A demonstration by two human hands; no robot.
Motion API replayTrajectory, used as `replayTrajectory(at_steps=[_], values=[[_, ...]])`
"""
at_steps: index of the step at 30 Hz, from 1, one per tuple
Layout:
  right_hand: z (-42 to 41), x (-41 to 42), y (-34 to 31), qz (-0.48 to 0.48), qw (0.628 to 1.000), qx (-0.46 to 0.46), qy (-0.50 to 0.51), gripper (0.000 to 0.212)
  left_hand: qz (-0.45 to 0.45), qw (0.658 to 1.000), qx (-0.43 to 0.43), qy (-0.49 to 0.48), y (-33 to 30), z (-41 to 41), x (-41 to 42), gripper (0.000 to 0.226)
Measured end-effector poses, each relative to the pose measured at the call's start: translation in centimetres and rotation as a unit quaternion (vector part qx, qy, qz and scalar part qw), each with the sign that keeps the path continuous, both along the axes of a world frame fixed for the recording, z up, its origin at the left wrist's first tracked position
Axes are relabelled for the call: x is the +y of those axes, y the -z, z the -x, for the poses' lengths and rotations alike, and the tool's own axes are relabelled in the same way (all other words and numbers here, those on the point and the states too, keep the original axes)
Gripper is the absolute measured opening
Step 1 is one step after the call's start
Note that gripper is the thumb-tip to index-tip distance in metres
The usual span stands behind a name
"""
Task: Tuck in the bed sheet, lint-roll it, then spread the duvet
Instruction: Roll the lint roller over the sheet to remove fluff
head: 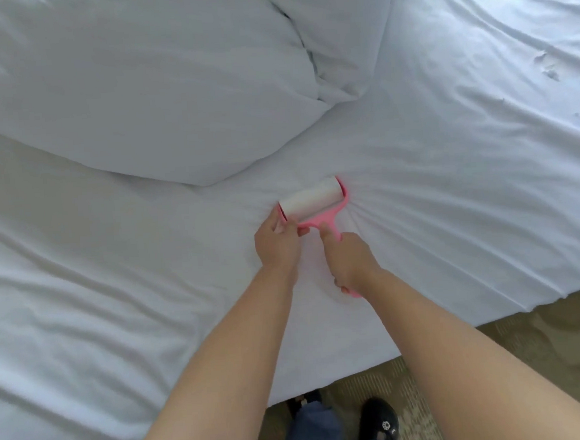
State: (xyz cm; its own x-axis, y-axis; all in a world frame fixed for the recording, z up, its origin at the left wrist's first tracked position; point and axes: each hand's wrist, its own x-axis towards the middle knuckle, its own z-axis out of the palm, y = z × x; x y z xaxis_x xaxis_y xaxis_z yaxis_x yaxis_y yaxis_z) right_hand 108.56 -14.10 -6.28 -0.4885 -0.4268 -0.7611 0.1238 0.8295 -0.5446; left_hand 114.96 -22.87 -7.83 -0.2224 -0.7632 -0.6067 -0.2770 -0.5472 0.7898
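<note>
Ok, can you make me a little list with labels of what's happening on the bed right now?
tool: pink lint roller, lying on the bed sheet
right hand: grips the roller's handle
left hand: fingers pinch the roller's left end
sheet: puckered around the roller
also on bed: white duvet, bunched up
stage: lint-rolling

Bed sheet (449, 160): white, spread over the mattress, creased throughout, with folds radiating from the spot under the roller and long ridges running toward the near edge.

Lint roller (311, 206): pink plastic frame and handle, white sticky drum. The drum lies on the sheet, its axis angled up toward the right; the handle points back toward the person.

Duvet (142, 86): white, bunched in a thick heap on the far left part of the bed, its rounded near edge close to the roller.
</note>
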Motion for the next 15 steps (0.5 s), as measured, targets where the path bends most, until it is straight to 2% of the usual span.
replayTrajectory(at_steps=[7, 15], values=[[2.8, -6.2, 0.9, 0.028, 0.999, 0.03, 0.008, 0.058, 0.001, 0.999, 0.034, -0.027, 1.0, 2.9, -5.9, 0.04], [3.0, -6.8, 0.7, 0.018, 0.999, 0.049, -0.015, 0.06, -0.023, 0.999, 0.035, -0.024, 0.2, 2.9, -6.4, 0.039]])
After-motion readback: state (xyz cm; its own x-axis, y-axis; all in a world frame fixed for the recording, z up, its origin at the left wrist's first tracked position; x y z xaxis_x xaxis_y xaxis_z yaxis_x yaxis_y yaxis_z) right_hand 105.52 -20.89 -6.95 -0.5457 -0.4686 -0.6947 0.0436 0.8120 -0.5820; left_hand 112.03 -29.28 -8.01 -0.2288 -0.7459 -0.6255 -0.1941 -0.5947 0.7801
